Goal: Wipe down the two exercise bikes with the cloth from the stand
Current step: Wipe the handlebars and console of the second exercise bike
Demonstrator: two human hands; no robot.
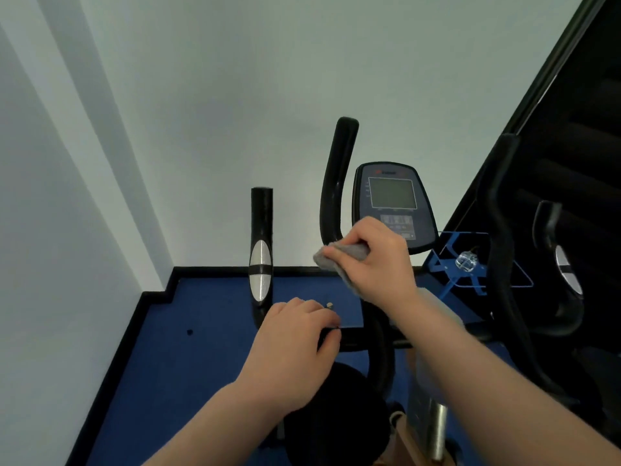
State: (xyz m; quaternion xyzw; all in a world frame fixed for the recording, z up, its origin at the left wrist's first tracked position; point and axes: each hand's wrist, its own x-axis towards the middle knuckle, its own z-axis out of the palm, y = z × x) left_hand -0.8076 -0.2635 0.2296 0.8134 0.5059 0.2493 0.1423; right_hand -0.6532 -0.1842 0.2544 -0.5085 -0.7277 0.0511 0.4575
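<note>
An exercise bike stands right below me, with a black console point(393, 203), a curved black upright handlebar point(337, 183) and a black saddle point(336, 415). My right hand point(376, 260) grips a folded grey cloth point(336, 260) and holds it against the base of the curved handlebar, just left of the console. My left hand point(295, 334) curls over the horizontal handlebar crossbar point(356, 338). A left grip with a silver sensor pad point(261, 264) stands upright beside it. Part of a second bike's handlebars point(557, 264) shows at the right edge.
White walls close in at the left and ahead, meeting a blue carpet point(201, 348) with black skirting. A blue wire stand point(467, 264) holding a clear object sits between the two bikes. A dark window frame slants along the upper right.
</note>
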